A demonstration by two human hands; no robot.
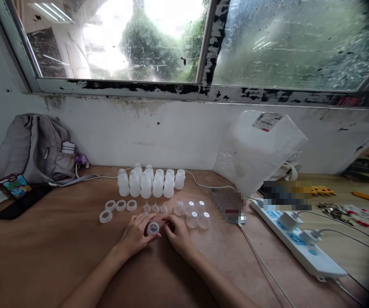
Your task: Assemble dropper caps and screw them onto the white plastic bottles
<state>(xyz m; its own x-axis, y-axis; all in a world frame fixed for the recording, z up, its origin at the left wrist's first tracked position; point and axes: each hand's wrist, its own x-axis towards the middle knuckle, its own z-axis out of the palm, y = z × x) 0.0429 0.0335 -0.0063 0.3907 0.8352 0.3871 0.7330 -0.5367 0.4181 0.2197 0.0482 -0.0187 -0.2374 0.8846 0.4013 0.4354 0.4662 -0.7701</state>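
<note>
My left hand (137, 233) curls around a white ring with a clear nipple in its middle (153, 228), thumb at the near side and fingers at the far side. Just to the right, my right hand (177, 233) rests close to it with bent fingers; a gap shows between thumb and forefinger, and nothing is visible in it. Beyond the hands stand three clear nipples (155, 208) in a row. Several white rings (120, 205) lie to the left, and several clear dome caps (192, 220) to the right. Frosted baby bottles (146, 185) stand grouped farther back.
A grey backpack (32, 147) leans at the back left, near a black flat case (24, 203). To the right are a blurred phone-like item (227, 204) with a cable, a white power strip (296, 239) with plugs, and a plastic bag (258, 145) against the wall.
</note>
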